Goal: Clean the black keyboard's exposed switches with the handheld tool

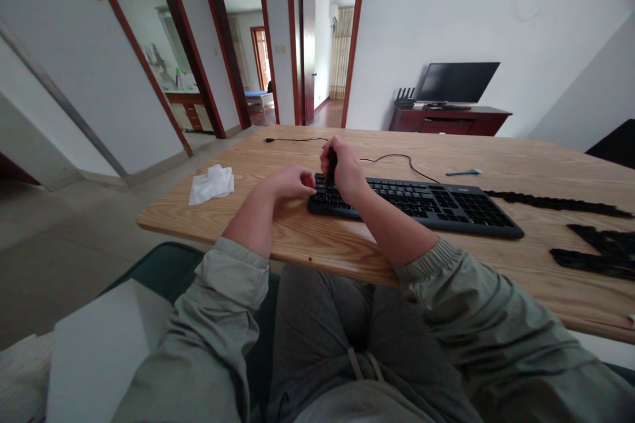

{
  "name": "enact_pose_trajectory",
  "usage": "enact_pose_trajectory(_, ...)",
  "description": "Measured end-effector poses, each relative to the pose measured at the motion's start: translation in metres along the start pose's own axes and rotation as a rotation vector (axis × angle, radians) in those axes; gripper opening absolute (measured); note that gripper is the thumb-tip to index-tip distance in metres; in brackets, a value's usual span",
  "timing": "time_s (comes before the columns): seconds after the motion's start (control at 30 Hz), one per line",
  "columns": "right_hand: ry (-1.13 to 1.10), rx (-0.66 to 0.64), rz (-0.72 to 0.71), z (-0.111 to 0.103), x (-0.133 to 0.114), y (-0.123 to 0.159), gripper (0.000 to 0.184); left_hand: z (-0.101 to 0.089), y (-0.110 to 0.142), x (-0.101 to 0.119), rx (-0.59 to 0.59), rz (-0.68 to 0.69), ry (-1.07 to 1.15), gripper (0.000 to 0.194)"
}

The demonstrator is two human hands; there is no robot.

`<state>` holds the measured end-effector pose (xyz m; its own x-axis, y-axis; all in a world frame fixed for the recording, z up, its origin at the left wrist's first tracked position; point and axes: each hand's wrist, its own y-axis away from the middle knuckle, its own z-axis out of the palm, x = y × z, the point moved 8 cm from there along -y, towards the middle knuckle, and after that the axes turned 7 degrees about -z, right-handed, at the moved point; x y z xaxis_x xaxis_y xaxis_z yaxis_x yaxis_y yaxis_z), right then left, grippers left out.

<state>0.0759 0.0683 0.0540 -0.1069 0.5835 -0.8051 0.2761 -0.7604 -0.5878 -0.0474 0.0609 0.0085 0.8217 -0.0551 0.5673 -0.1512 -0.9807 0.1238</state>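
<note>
A black keyboard (436, 205) lies on the wooden table (347, 251), its cable (397, 158) running toward the far edge. My right hand (344, 168) is closed around a small black upright object (331, 165) over the keyboard's left end. My left hand (292, 182) rests beside the keyboard's left edge, fingers curled together and touching the corner keys; I cannot make out anything in it.
A crumpled white tissue (212, 184) lies at the table's left. A small blue tool (464, 172) sits behind the keyboard. Black strips (560, 203) and black pieces (595, 254) lie at the right. A white box (94, 350) rests by my left knee.
</note>
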Motion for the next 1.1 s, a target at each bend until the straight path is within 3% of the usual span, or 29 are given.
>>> enact_pose_trajectory(0.2,-0.138,0.1,-0.068,0.005,-0.005,-0.006,0.053,-0.001,0.004,0.006,-0.013,0.004,-0.016,0.018)
enact_pose_trajectory(0.37,-0.214,0.029,-0.11,0.02,-0.013,-0.004,0.055,0.001,0.002,0.003,-0.012,0.025,-0.054,0.011)
enact_pose_trajectory(0.53,-0.242,-0.034,-0.074,0.036,-0.013,0.003,0.055,0.0,-0.003,-0.009,0.02,-0.042,-0.069,0.011)
enact_pose_trajectory(0.83,-0.275,0.119,0.018,0.013,0.022,-0.026,0.055,0.001,-0.001,-0.001,-0.027,0.022,-0.089,0.018)
enact_pose_trajectory(1.1,-0.301,0.127,0.042,0.012,0.013,-0.01,0.049,0.003,-0.004,-0.006,-0.019,-0.019,-0.064,0.017)
